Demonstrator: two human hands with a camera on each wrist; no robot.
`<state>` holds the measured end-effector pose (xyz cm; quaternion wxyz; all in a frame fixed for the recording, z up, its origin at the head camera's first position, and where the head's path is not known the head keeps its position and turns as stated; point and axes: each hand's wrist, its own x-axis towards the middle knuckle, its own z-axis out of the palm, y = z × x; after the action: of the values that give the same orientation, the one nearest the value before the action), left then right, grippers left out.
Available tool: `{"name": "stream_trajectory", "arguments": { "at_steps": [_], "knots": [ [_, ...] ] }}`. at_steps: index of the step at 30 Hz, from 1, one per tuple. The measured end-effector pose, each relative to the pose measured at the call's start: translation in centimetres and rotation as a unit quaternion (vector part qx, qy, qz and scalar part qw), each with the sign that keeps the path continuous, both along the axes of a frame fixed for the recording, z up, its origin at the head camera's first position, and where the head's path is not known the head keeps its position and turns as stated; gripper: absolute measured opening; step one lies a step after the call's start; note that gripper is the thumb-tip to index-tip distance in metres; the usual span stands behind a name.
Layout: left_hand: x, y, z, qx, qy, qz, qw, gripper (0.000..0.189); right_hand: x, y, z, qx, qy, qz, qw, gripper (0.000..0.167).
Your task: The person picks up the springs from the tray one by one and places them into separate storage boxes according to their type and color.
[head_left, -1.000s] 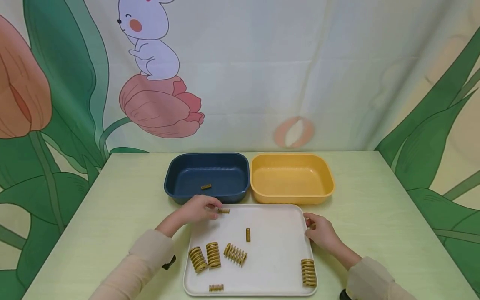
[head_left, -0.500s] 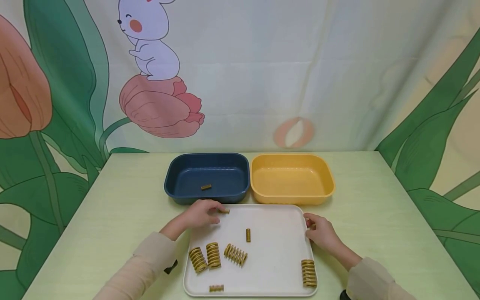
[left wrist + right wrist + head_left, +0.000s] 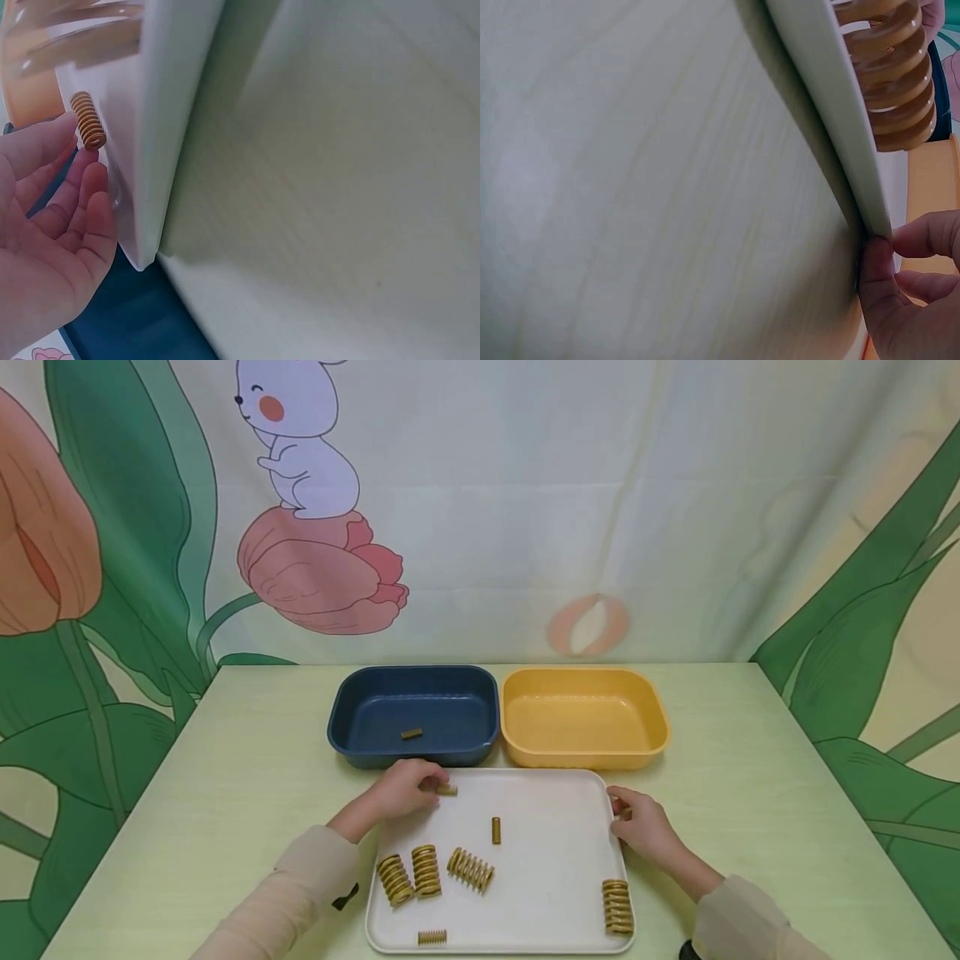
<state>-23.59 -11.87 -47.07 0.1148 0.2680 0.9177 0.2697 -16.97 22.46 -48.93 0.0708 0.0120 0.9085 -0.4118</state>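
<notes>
My left hand (image 3: 407,787) is over the tray's far left corner, with thumb and fingertips pinching one end of a small brass-coloured coil spring (image 3: 88,121). That spring's free end points right in the head view. With thumb and fingers, my right hand (image 3: 643,823) grips the right rim of the white tray (image 3: 547,877); the right wrist view shows the thumb and a finger at the rim (image 3: 870,202). Another small spring (image 3: 497,831) lies mid-tray, and one more small spring (image 3: 432,937) lies by the near edge.
Several large coil springs lie on the tray: a group including a splayed spring (image 3: 471,870) at left, and one large spring (image 3: 617,907) at right. Beyond the tray, a blue bin (image 3: 414,758) containing a small spring (image 3: 412,734) stands beside a yellow bin (image 3: 585,758).
My left fingers have closed in on the small spring at the far left corner, which has shifted slightly toward me. The right hand stays on the tray rim.
</notes>
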Motion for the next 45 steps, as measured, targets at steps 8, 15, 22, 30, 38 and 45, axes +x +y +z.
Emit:
{"name": "stream_trajectory", "arguments": {
  "at_steps": [8,15,22,30,38,45],
  "knots": [
    [0.0,0.2,-0.4,-0.001,0.000,0.004,1.0000,0.022,0.0,0.0,-0.1,-0.004,-0.003,-0.001,1.0000,0.051],
    [0.1,0.4,-0.6,-0.007,-0.004,0.009,0.9999,0.020,0.1,0.0,-0.1,-0.011,-0.004,-0.003,0.9999,0.052],
    [0.0,0.3,-0.9,-0.008,-0.005,-0.001,0.9999,0.016,0.0,0.0,-0.1,-0.009,-0.002,-0.004,0.9999,0.051],
    [0.0,0.2,-1.1,-0.006,-0.008,0.002,0.9999,0.013,0.1,0.0,0.0,-0.006,-0.006,-0.004,1.0000,0.051],
    [0.1,0.0,-0.2,0.003,-0.017,0.014,0.9998,0.014,0.0,0.0,-0.2,-0.007,-0.002,-0.004,1.0000,0.052],
    [0.0,-0.2,0.3,0.003,-0.024,0.016,0.9996,0.014,0.0,0.0,-0.2,-0.009,0.000,-0.004,0.9999,0.052]
  ]
}}
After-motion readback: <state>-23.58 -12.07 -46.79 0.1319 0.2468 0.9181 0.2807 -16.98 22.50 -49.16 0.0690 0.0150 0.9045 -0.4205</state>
